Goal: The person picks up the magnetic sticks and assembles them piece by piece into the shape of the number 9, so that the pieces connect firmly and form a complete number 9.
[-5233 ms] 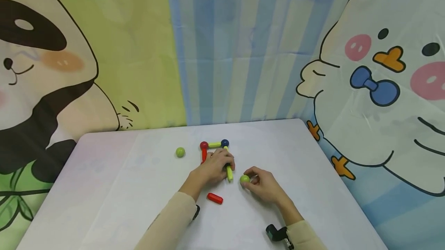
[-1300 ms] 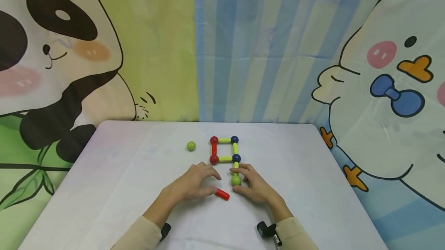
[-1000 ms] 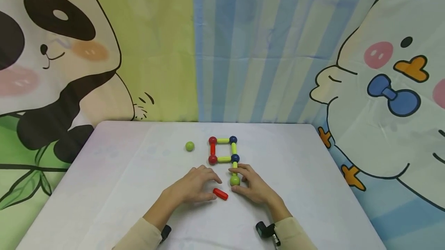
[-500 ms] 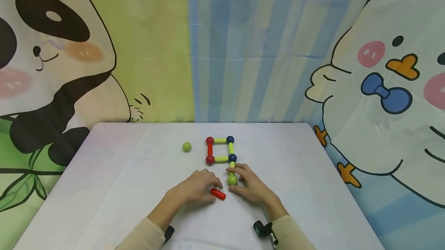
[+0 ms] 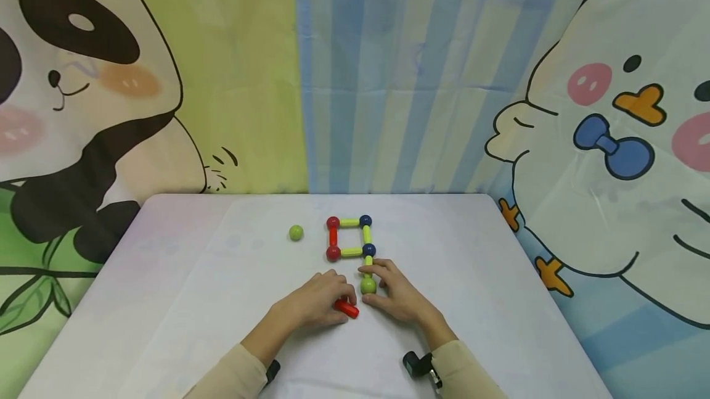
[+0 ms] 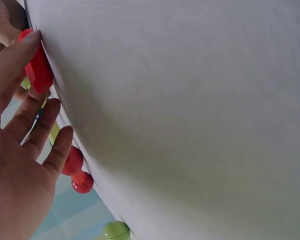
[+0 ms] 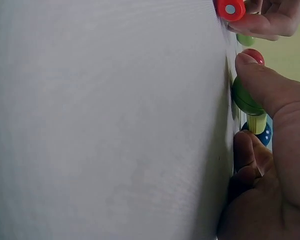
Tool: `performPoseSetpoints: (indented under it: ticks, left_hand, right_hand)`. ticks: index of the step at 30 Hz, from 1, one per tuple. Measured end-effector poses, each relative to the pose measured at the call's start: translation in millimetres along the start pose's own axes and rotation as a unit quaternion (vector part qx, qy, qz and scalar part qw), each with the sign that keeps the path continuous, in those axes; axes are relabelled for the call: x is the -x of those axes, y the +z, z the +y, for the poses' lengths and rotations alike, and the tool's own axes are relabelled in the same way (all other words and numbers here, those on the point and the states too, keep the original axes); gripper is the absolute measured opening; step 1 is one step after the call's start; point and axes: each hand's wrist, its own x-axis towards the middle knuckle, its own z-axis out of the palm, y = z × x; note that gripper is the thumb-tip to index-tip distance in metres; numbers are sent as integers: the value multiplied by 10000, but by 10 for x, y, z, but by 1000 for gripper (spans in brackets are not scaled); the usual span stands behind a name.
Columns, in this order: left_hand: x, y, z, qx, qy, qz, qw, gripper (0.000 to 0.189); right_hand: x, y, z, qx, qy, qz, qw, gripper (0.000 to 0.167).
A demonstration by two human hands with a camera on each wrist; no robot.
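My left hand [image 5: 318,300] pinches a red magnetic building stick [image 5: 346,308] low over the white table; in the left wrist view the thumb lies along the stick [image 6: 38,65], fingertips at its end. A pale disc marks the stick's end [image 7: 230,9] in the right wrist view. My right hand [image 5: 405,300] holds a green ball [image 5: 368,286] between thumb and fingers, index finger over the yellow-green stick [image 5: 368,261] joined to it. That stick runs up to a blue ball [image 5: 368,250], a corner of a square of sticks with red balls [image 5: 333,253] on its left.
A loose green ball [image 5: 296,232] lies left of the square. The white table [image 5: 183,300] ends at a back edge against a cartoon-printed cloth [image 5: 388,78]. Small black cameras [image 5: 416,363] sit at both wrists.
Earlier the right hand held the green ball apart; now it is joined to the stick below the square. The left hand has moved from the sticks to the red stick and closed on it.
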Motion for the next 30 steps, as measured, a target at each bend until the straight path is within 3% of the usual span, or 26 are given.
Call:
performPoseSetpoints:
  ticks: [6, 14, 30]
  left_hand:
    - [-18, -21, -27, 39, -181, -1, 9998, 19]
    - [-34, -98, -90, 443, -552, 456, 9964, 21]
    - [-131, -65, -57, 594, -761, 416, 9945, 25]
  right_hand:
    - [-2, -22, -8, 64, 14, 9, 10000, 56]
    - [-15, -16, -32, 80, 28, 27, 10000, 56]
    - [1, 3, -30, -4, 85, 41, 10000, 59]
